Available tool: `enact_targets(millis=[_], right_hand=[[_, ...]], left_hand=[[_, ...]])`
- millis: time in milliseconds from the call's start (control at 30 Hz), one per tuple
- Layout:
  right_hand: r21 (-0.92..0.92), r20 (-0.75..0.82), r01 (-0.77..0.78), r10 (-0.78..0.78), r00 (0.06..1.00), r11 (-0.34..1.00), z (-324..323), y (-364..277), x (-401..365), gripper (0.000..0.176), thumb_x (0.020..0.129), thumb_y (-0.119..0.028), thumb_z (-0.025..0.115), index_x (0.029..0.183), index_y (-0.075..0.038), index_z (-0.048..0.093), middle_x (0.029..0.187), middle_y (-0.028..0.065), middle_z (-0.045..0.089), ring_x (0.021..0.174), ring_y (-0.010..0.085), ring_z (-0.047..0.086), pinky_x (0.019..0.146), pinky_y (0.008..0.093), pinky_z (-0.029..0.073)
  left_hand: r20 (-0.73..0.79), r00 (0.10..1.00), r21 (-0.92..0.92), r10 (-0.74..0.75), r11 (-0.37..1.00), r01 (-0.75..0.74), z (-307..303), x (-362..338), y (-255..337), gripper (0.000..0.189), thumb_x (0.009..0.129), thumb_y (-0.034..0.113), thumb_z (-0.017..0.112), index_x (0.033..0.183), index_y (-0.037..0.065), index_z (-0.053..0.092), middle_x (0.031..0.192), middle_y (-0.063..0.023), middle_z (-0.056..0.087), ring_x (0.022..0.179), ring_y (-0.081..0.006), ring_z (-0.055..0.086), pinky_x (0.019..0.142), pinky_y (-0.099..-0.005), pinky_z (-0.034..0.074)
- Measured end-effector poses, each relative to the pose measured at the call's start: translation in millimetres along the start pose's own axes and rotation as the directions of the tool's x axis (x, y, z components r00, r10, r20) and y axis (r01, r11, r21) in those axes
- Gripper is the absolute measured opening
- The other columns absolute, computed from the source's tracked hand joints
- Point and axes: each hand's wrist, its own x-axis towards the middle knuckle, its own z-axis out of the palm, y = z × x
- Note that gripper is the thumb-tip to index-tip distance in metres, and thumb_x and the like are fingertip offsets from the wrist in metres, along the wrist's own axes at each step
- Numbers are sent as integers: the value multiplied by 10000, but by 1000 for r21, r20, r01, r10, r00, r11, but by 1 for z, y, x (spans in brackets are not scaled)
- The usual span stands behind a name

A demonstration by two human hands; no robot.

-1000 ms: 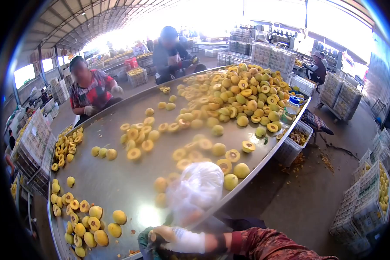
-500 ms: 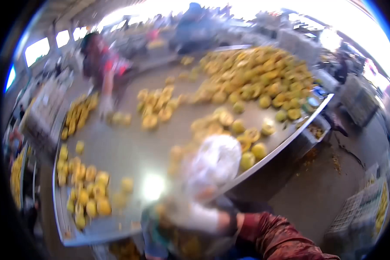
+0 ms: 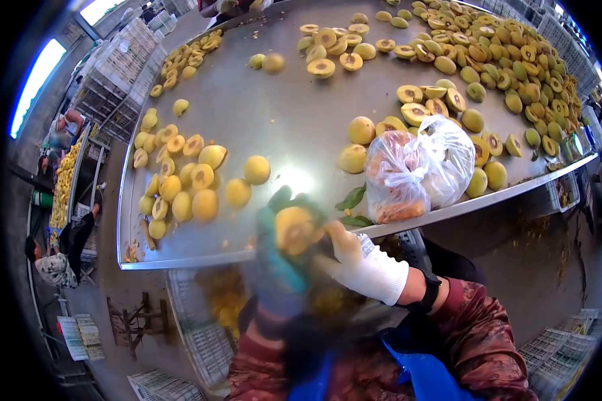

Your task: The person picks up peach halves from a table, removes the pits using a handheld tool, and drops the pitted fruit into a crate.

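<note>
My left hand point(image 3: 284, 250), in a green glove, is closed around a halved yellow peach point(image 3: 293, 230) near the front edge of the table. Motion blurs the glove and the fruit. My right hand point(image 3: 368, 264), in a white glove with bare fingertips, is bent in a pinch against the right side of the peach. What lies between those fingers is hidden. Just beyond the right hand, a tied clear plastic bag point(image 3: 418, 174) with orange-brown contents rests on the table edge. Loose peach halves point(image 3: 204, 175) lie left of my hands.
The metal table point(image 3: 247, 120) carries a large heap of peach halves point(image 3: 515, 63) at the far right. Below its front edge stands a crate point(image 3: 197, 321). Stacked crates point(image 3: 124, 57) and a seated person point(image 3: 60, 267) are on the left.
The view has tilted down and sharpened. My right hand, earlier blurred just below the plastic bag, is now at the peach in my left hand.
</note>
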Motion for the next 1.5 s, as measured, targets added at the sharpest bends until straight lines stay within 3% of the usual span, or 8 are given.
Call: enact_targets(millis=[433, 600, 767, 867, 1033, 1167, 1433, 1500], right_hand=[[160, -42, 118, -113, 993, 980, 12, 4, -4, 337, 854, -73, 626, 1130, -16, 441, 876, 177, 592, 784, 364, 614, 660, 402, 490], [178, 17, 27, -31, 999, 984, 13, 3, -6, 338, 846, -59, 607, 1136, -18, 438, 911, 177, 590, 832, 357, 620, 689, 403, 494], [447, -134, 127, -74, 988, 885, 40, 20, -4, 357, 1029, -392, 390, 917, -78, 519, 722, 19, 505, 650, 129, 459, 610, 308, 419], [471, -100, 91, -50, 994, 878, 49, 27, 0, 418, 1025, -437, 363, 870, -81, 519, 685, 26, 500, 615, 157, 449, 599, 327, 418], [531, -36, 9, 13, 999, 847, 58, 29, 3, 540, 1019, -514, 283, 816, -68, 513, 658, 43, 496, 605, 190, 448, 592, 347, 415], [607, 91, -130, 94, 991, 784, 61, 27, 2, 541, 1018, -506, 272, 832, -55, 505, 669, 69, 511, 617, 221, 464, 601, 363, 423], [477, 35, -5, -14, 999, 879, 65, 36, 5, 315, 1003, -327, 371, 1064, -43, 494, 737, 168, 602, 723, 362, 576, 672, 429, 473], [443, 72, -24, -9, 997, 896, 55, 32, 5, 278, 991, -294, 401, 1087, -46, 479, 761, 189, 612, 742, 383, 584, 674, 446, 472]], left_hand=[[161, 958, 343, 238, 896, -280, 2, -7, -12, 458, 1040, 359, 364, 1298, -8, 456, 1193, -120, 557, 1097, -212, 558, 958, -336, 465], [116, 979, 195, 170, 962, -191, 1, -8, -10, 501, 1028, 414, 371, 1266, -8, 499, 1185, -134, 580, 1102, -254, 569, 997, -408, 458], [149, 955, 344, 258, 891, -295, -8, -8, -13, 532, 1024, 450, 369, 1264, -3, 512, 1157, -142, 596, 1078, -270, 583, 996, -430, 465], [174, 955, 366, 242, 884, -291, -8, -10, -10, 555, 1028, 464, 335, 1265, -8, 503, 1164, -143, 594, 1079, -273, 581, 988, -425, 467], [309, 862, 833, 401, 324, -449, -19, -20, -6, 562, 1029, 465, 331, 1294, -6, 487, 1227, -142, 580, 1113, -277, 579, 1003, -430, 462], [278, 855, 772, 438, 427, -471, -19, -16, -12, 415, 966, 240, 466, 1234, -75, 506, 1191, -181, 563, 1072, -312, 577, 963, -424, 465], [384, 773, 784, 506, 263, -562, -27, -12, -15, 438, 975, 290, 465, 1185, -86, 543, 1132, -189, 598, 1023, -310, 599, 937, -432, 491], [228, 856, 725, 463, 506, -467, -19, -11, -12, 463, 1000, 332, 425, 1196, -71, 542, 1138, -177, 602, 1028, -291, 599, 946, -436, 489]])
